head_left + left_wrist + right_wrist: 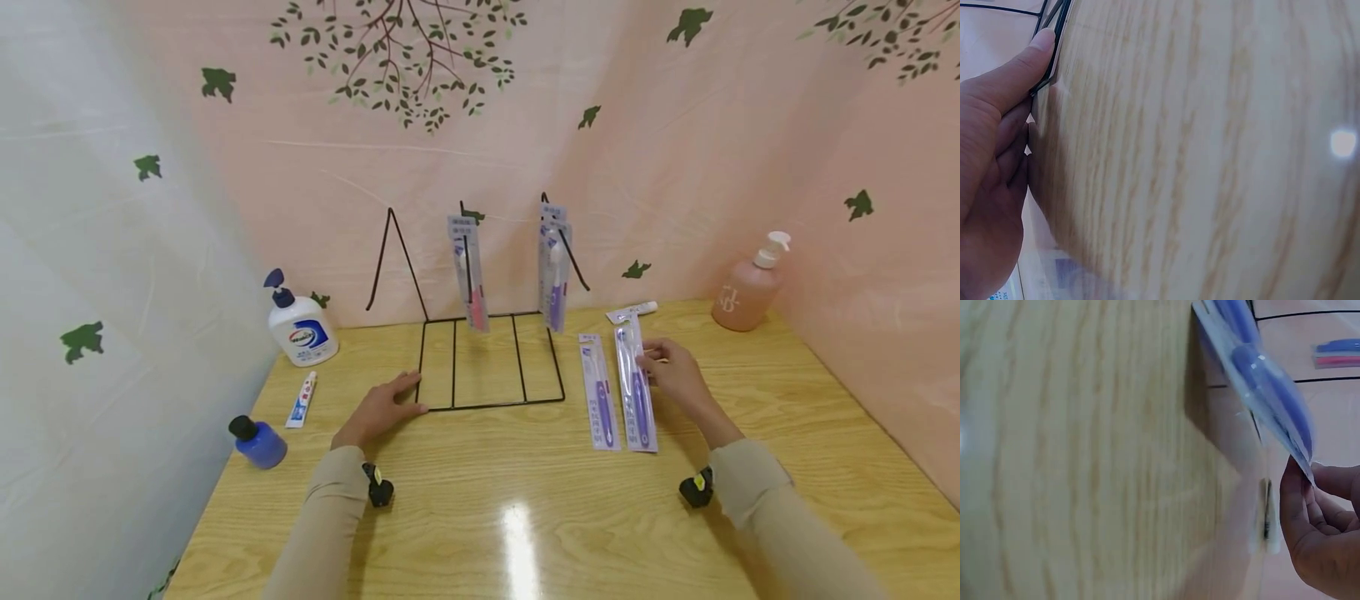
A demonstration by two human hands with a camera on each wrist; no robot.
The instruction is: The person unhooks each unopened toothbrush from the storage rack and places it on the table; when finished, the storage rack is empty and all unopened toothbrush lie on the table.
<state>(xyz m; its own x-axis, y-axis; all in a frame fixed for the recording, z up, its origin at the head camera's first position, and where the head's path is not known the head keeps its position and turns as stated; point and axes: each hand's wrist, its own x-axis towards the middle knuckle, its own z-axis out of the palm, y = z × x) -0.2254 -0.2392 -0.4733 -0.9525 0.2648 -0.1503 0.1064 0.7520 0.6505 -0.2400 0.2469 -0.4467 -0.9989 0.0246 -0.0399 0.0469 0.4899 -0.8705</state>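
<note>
At the right, my right hand (672, 371) pinches the edge of a packaged purple toothbrush (637, 396) between thumb and fingers. The pack stands tilted off the table in the right wrist view, where my hand (1329, 531) grips its near edge. Left of it lies another packaged purple toothbrush (601, 400). My left hand (382, 407) rests at the front left corner of a black wire rack (487, 406), thumb against the wire. Packaged toothbrushes hang on the rack: a pink one (476, 304) at its middle arm and purple ones (556, 296) at its right arm.
At the left stand a white pump bottle (306, 333) and a blue bottle (262, 446), with a toothpaste tube (302, 402) between them. Another small tube (632, 312) lies behind the packs. A pink pump bottle (746, 292) stands at the back right, near the curtain (840, 275).
</note>
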